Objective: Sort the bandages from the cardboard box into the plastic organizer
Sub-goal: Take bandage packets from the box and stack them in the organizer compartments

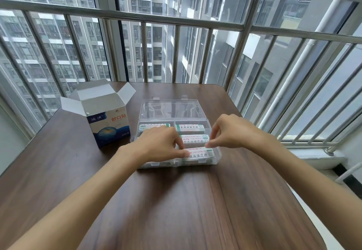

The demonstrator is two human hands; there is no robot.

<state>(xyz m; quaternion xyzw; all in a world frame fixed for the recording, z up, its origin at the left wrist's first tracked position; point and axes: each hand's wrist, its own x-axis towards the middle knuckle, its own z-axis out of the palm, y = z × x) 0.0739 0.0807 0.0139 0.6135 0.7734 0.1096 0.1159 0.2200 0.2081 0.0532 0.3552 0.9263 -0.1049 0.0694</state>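
Observation:
A clear plastic organizer sits mid-table with its lid folded back flat. White bandage strips with green and red print fill its compartments. Over the front right compartment a stack of bandages is held at both ends: my left hand pinches its left end and my right hand pinches its right end. Further bandages lie in the back right compartment. The left compartments are mostly hidden under my left hand. The blue and white cardboard box stands open to the left of the organizer.
The brown wooden table has a rounded right edge that drops off near the window. A metal railing and glass run along the far and right sides, just behind the table.

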